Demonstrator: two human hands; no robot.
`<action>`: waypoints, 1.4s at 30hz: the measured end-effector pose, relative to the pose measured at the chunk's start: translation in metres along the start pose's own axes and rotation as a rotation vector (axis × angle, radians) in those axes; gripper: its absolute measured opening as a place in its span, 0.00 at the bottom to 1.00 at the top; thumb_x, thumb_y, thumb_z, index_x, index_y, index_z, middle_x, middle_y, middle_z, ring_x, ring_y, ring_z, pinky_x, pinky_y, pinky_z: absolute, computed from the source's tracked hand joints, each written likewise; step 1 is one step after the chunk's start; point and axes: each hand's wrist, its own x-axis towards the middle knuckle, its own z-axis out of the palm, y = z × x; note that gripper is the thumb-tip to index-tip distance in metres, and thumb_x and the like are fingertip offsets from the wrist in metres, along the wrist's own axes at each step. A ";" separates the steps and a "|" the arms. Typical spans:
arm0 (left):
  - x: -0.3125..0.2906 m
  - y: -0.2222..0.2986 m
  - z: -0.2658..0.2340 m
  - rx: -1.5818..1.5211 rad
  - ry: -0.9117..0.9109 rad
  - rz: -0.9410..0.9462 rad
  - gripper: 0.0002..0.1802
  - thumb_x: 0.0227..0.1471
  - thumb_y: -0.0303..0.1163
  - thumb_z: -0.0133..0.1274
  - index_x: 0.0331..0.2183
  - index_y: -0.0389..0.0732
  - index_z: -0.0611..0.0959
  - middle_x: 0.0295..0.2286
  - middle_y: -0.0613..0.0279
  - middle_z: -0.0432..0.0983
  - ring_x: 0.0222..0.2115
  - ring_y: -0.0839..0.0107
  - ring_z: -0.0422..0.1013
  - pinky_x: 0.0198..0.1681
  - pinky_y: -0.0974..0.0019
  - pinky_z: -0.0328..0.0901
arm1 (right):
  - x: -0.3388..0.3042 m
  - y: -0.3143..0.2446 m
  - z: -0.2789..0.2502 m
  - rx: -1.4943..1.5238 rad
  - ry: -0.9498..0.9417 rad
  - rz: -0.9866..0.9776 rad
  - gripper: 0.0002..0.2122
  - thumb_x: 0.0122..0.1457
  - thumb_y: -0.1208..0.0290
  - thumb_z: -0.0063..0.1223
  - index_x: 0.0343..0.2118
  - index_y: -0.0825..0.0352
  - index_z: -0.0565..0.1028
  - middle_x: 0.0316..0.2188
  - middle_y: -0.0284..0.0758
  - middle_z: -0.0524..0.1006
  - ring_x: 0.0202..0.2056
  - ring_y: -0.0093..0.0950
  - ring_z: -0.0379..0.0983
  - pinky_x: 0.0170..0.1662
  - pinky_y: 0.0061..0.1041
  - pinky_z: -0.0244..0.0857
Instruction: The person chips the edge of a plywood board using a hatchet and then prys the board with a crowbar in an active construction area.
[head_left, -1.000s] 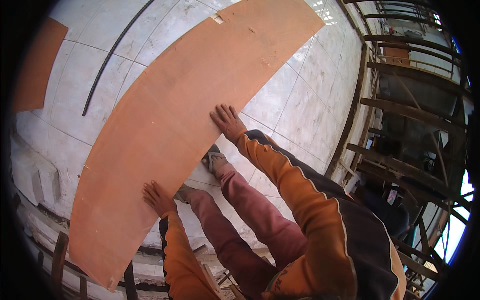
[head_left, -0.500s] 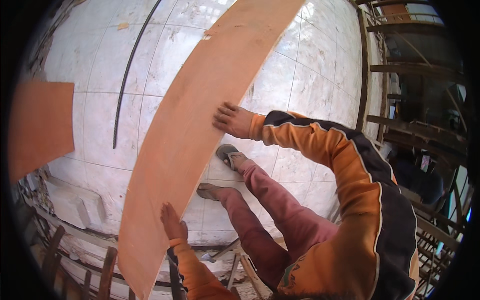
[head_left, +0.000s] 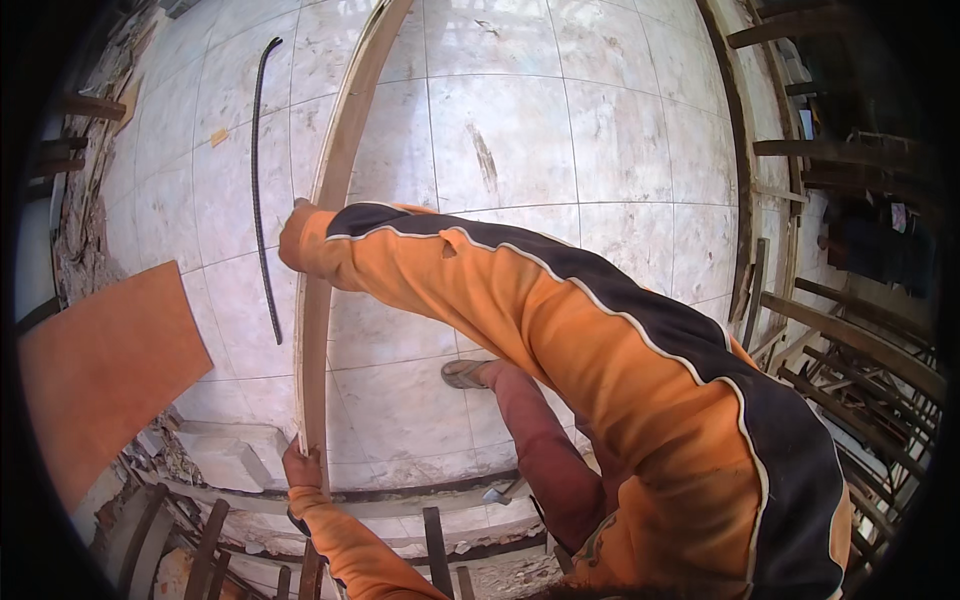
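Observation:
A long plywood strip (head_left: 314, 370) stands tilted up on its long side, so I see it nearly edge-on, running from the top of the view to the bottom left. My left hand (head_left: 302, 466) grips it near the lower end, with the thumb against its right side. Farther up, my right hand (head_left: 296, 236) reaches across the strip and holds its upper edge; the sleeve and the board hide most of those fingers. Left of the strip, a dark ribbed bar (head_left: 262, 190) lies on the tiled floor (head_left: 505, 140).
An orange-brown sheet (head_left: 115, 370) lies at the left, above a pale block (head_left: 225, 460). Broken masonry and wooden sticks (head_left: 205, 550) line the lower left. Wooden beams (head_left: 860, 340) run along the right side. My sandalled foot (head_left: 465, 374) stands on the tiles.
The plywood strip has turned from lying broad face up to standing on edge, and it has shifted left. Both hands went from resting flat on it to gripping its edge.

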 end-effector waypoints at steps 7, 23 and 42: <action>-0.031 0.039 0.040 0.071 0.023 0.000 0.27 0.41 0.14 0.46 0.47 0.32 0.76 0.31 0.61 0.77 0.31 0.76 0.71 0.37 0.71 0.67 | -0.026 -0.002 0.044 0.036 0.078 0.032 0.06 0.51 0.71 0.52 0.27 0.59 0.82 0.29 0.32 0.81 0.33 0.30 0.78 0.39 0.33 0.66; 0.003 0.026 0.040 -0.361 -0.372 -0.209 0.17 0.43 0.18 0.50 0.39 0.33 0.80 0.27 0.65 0.77 0.28 0.77 0.70 0.32 0.71 0.66 | 0.032 0.040 0.128 -0.013 -0.735 0.242 0.10 0.46 0.66 0.62 0.34 0.56 0.82 0.36 0.32 0.80 0.37 0.32 0.77 0.35 0.35 0.70; 0.155 -0.101 0.049 0.067 0.060 -0.226 0.33 0.41 0.50 0.63 0.47 0.41 0.77 0.45 0.49 0.74 0.48 0.52 0.69 0.52 0.56 0.63 | 0.184 0.036 0.160 0.189 -0.269 -0.071 0.19 0.47 0.60 0.60 0.37 0.69 0.74 0.32 0.45 0.78 0.35 0.42 0.75 0.41 0.36 0.67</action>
